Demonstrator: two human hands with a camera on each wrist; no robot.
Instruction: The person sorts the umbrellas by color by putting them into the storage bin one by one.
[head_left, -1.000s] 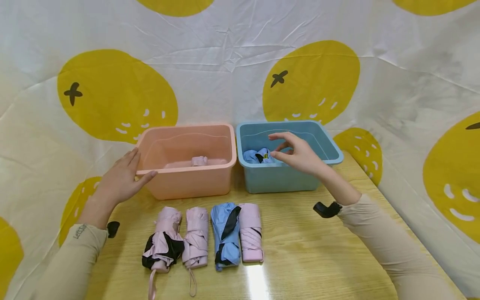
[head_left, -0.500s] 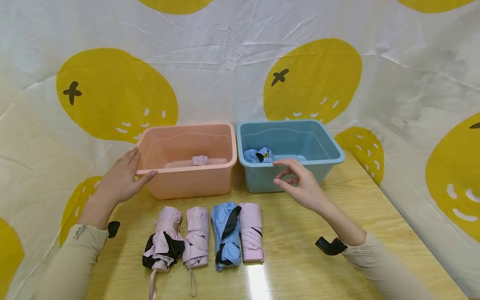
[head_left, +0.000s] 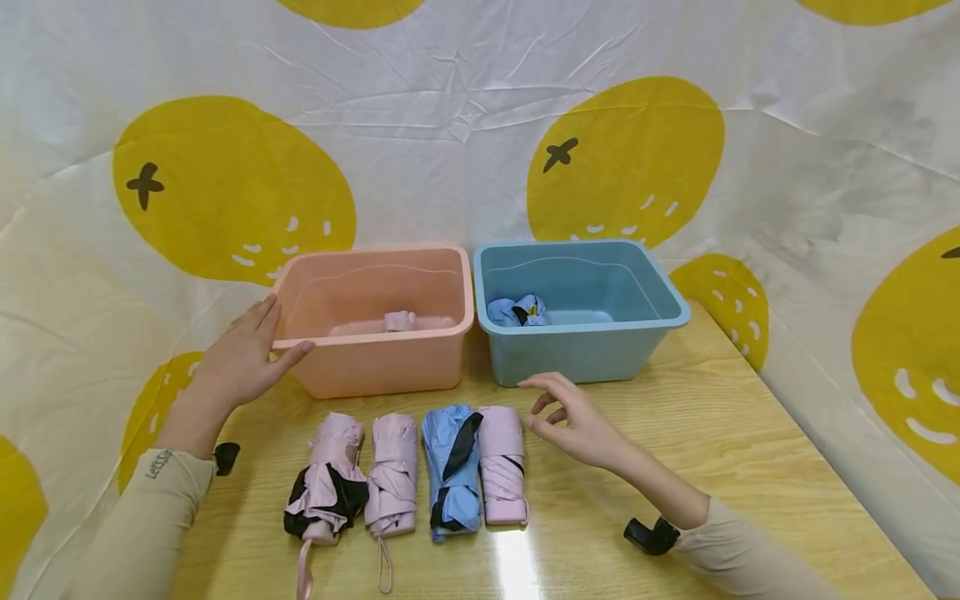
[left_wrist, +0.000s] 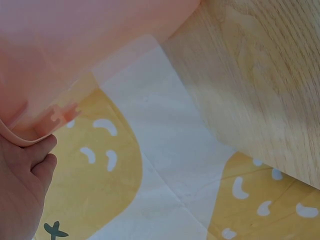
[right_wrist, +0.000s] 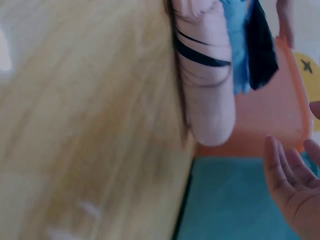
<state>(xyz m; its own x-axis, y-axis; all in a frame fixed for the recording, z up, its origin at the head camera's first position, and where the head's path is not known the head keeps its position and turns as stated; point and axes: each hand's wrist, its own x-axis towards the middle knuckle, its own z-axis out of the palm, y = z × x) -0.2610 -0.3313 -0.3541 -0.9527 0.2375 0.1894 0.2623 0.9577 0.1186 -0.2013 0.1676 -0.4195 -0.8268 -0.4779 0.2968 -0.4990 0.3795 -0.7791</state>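
Four-sided pink bin [head_left: 375,367] and blue bin [head_left: 562,354] stand side by side at the back of the table. My left hand [head_left: 236,354] rests on the pink bin's left rim, thumb over the front corner; the left wrist view shows its fingers [left_wrist: 42,150] at the rim. In front lie a pink folding umbrella [head_left: 330,475] with black showing, a second pink umbrella [head_left: 393,475], a blue umbrella [head_left: 452,471] and a rightmost pink umbrella [head_left: 502,467]. Just right of the last, my right hand [head_left: 581,425] hovers with loosely bent fingers, holding nothing.
A small pink roll [head_left: 400,322] lies inside the pink bin. Blue folded umbrella cloth [head_left: 517,311] lies at the left inside the blue bin. Behind the wooden table [head_left: 637,517] hangs a white cloth [head_left: 420,167] with yellow fruit prints.
My right hand has come back from over the blue bin, moving toward me and then left to the rightmost pink umbrella. The left hand has stayed on the pink bin.
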